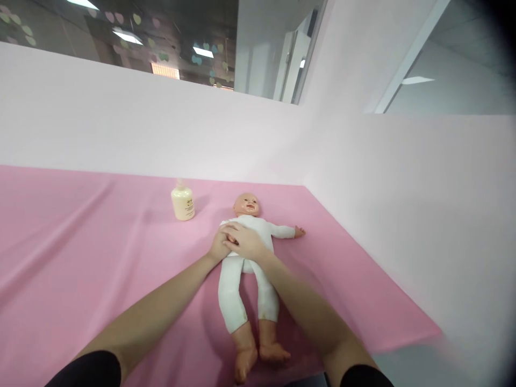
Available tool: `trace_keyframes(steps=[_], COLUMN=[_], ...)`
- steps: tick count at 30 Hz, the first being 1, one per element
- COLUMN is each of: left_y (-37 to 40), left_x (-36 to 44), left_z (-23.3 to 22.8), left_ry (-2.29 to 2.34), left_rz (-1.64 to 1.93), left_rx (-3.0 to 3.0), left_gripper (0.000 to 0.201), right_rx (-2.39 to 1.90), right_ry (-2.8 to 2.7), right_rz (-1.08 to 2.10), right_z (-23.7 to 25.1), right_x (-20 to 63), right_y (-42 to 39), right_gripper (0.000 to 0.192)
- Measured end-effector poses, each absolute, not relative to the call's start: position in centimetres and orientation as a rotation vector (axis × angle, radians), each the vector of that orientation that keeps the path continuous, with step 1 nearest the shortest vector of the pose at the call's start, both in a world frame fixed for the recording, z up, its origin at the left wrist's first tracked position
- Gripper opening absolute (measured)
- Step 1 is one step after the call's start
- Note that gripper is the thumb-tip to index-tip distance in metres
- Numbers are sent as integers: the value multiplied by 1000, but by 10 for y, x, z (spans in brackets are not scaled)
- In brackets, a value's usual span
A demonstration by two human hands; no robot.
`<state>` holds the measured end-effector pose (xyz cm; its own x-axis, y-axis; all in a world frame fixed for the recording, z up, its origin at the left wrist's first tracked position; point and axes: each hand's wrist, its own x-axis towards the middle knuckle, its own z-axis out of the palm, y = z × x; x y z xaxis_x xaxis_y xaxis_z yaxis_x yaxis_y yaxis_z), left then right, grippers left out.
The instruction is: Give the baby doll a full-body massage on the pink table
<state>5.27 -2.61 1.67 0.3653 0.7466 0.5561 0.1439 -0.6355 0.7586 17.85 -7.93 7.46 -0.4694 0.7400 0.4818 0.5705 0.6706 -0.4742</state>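
A baby doll (264,228) in white clothing lies on its back on the pink sheet, head toward the far wall. Over its torso my left hand (220,245) and my right hand (248,241) meet, fingers closed around the doll's arm on the left side. A bit of the doll's small hand (231,238) peeks out between them; the rest of that arm is mostly covered. My right fingers overlap the left ones. The doll's other arm stretches out to the right, its bare feet pointing toward me.
A cream-coloured pump bottle (183,204) stands left of the doll's head. The pink sheet (100,242) has loose folds on the left. White walls (141,123) border the surface at the back and right, with windows above.
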Motion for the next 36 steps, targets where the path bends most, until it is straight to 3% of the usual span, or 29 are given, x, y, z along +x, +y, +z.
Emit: trace_keyframes(steps=[6, 23, 30, 36], left_y=[-23, -33, -33, -32], left_x=[46, 47, 49, 51], left_z=[13, 27, 28, 25], left_ry=[784, 717, 702, 749], left_rz=[1264, 1236, 1264, 1245], left_rx=[2273, 2435, 2346, 2348], left_gripper=[15, 20, 16, 13], right_rx=[-860, -931, -907, -959], right_ry=[-2053, -1835, -1948, -1911], right_rz=[527, 710, 669, 696], right_z=[58, 53, 56, 53], right_x=[188, 194, 194, 193], right_y=[-79, -70, -71, -70], right_gripper=[31, 29, 50, 38])
